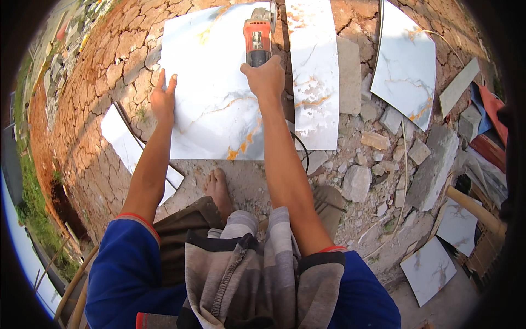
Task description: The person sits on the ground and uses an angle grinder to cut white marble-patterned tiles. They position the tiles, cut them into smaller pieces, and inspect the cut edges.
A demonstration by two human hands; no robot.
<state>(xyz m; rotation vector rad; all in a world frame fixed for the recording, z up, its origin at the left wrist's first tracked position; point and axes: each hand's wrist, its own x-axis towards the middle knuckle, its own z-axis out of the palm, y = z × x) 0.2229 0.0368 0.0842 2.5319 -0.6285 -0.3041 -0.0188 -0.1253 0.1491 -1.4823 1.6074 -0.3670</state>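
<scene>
My right hand [266, 78] is wrapped round the dark rear body of a red and black angle grinder [257, 39]. The grinder's disc, at its far right, sits by the right edge of a large white marble-patterned tile [213, 82]. At that tile's left edge is my left hand [163, 100], gripping it with the thumb on the top face; its other fingers are partly hidden. A narrower tile strip [315, 82], dusty and stained, lies just to the right, with a gap between the two. My bare foot [217, 194] is below the large tile's near edge.
Cut tile pieces [123, 140] lie at left beside cracked soil [93, 109]. Another patterned tile [404, 71] rests at right among broken concrete [357, 182] and rubble. A black cord [306, 153] curves near my right forearm. A wooden handle [475, 211] and smaller tiles [429, 271] are at lower right.
</scene>
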